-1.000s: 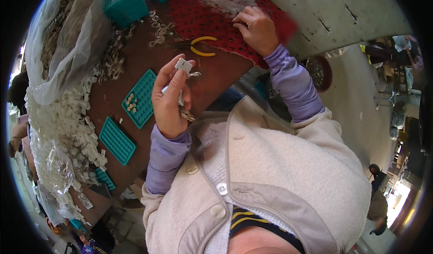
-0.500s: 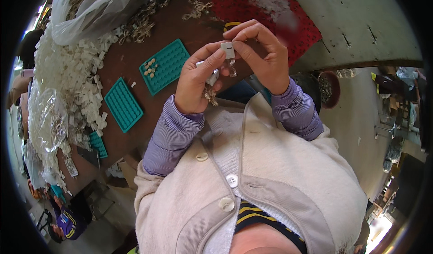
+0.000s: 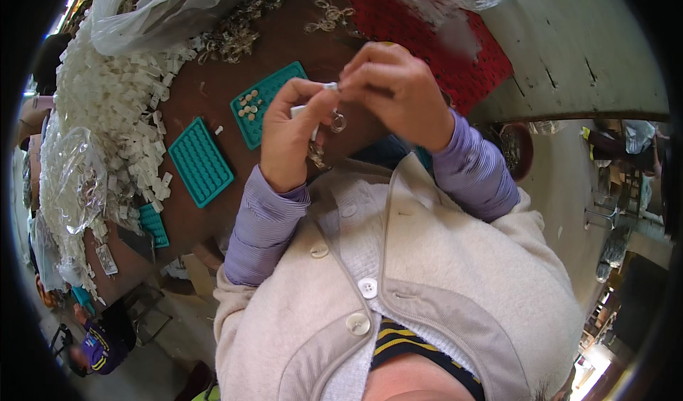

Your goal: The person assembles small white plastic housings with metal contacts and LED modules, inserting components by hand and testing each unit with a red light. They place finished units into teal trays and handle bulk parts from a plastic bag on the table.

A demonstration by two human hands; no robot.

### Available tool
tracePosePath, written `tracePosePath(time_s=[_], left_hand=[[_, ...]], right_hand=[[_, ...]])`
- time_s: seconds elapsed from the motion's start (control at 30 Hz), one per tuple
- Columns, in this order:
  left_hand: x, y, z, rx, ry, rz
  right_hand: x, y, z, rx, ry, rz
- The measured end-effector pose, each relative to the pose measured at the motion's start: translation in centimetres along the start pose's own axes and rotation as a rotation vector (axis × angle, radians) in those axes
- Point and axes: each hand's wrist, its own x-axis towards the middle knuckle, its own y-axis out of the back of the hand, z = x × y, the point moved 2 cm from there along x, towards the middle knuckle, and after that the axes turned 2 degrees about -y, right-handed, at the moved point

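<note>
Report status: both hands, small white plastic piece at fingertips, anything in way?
Left hand pinches small white plastic piece. Right hand close beside it, blurred; contact unclear. No obstruction seen between hands.

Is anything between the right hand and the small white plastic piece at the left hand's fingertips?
Nothing visible is: the right hand has its fingers beside the small white plastic piece that the left hand pinches; whether they touch is unclear. A silvery metal ring shows below it, not between.

White held piece (image 3: pixel 330 86); teal trays (image 3: pixel 201 165); purple striped sleeves (image 3: pixel 473 170); red dark-spotted cloth (image 3: pixel 380 17); brown tabletop (image 3: pixel 224 91).
</note>
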Motion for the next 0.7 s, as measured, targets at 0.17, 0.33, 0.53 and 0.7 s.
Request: tracePosePath(time_s=[0.17, 0.33, 0.53, 0.7], left_hand=[[0.5, 3.3, 1.2, -0.460, 0.094, 0.072], [0.9, 3.0, 1.7, -0.747, 0.208, -0.101], [1.3, -0.1, 2.8, 0.533, -0.274, -0.016], [0.0, -3.1, 3.6, 1.170, -0.994, 0.110]], right_hand=[[4.9, -1.4, 7.5, -0.487, -0.139, 0.103], [5.0, -1.6, 9.6, -0.472, -0.218, 0.099], [2.5, -0.4, 4.2, 0.917, -0.555, 0.012], [-0.4, -3.5, 1.2, 1.260, -0.594, 0.060]])
